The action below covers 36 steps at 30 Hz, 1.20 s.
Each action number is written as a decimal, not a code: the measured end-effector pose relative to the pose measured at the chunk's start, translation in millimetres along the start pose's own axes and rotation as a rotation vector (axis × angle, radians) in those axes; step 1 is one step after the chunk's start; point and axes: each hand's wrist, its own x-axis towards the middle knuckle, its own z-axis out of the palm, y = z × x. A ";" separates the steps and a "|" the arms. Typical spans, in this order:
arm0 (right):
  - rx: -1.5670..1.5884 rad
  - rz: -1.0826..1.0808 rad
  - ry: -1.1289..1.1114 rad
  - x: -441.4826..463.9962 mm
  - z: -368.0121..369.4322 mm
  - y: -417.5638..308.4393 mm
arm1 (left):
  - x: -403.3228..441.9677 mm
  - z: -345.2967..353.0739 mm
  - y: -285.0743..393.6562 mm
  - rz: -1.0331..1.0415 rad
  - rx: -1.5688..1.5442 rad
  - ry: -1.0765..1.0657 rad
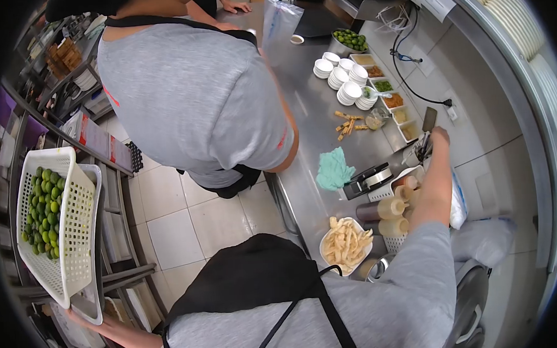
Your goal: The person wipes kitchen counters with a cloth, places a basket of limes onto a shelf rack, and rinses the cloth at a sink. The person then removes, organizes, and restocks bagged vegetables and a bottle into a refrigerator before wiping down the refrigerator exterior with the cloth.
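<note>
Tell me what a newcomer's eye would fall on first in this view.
Probably the white basket of green fruit at far left, with the left hand at its lower end. Next, the teal cloth on the steel counter, with stacked white cups beyond it. At right, the right hand is by the utensils near the wall.

Room to pass lies on the silver metal tabletop [303, 109], between the crumpled mint-green cloth [335, 169] and the left edge, where a co-worker's bare elbow [286, 160] juts in. Toward the right edge, the black tape dispenser [357, 187] and brown and yellow plastic squeeze bottles [370, 212] obstruct low approaches to the right hand [439, 135].
</note>
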 end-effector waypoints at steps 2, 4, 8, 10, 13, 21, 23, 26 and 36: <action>0.026 -0.011 0.066 -8.1 -23.9 -0.3 | 5.6 3.0 -6.5 -0.011 0.001 0.006; 0.046 -0.169 0.281 -17.6 -47.5 7.4 | 12.6 4.9 -11.8 -0.017 0.001 0.004; 0.456 -0.209 0.515 -141.4 -122.8 14.8 | 35.2 7.2 -33.8 0.102 -0.033 -0.144; 0.949 -0.408 0.417 -227.7 -151.5 8.8 | 54.8 1.6 -51.0 0.085 -0.095 -0.256; 1.262 -0.704 0.314 -369.2 -181.9 -29.3 | 47.8 29.4 -27.5 -0.113 -0.288 -0.440; 1.120 -1.703 -1.035 -642.3 -128.0 -291.9 | 151.6 14.8 -57.6 -0.436 -0.505 -0.660; 1.356 -1.325 -1.287 -723.7 -56.8 -366.7 | 191.1 -26.7 -82.0 -0.452 -0.579 -0.694; 1.670 -0.943 -1.280 -748.3 -22.9 -469.9 | 217.0 -1.8 -80.5 -0.401 -0.571 -0.759; 1.803 -1.115 -1.510 -740.2 -49.5 -611.6 | 298.0 102.2 -135.5 -0.582 -0.428 -0.957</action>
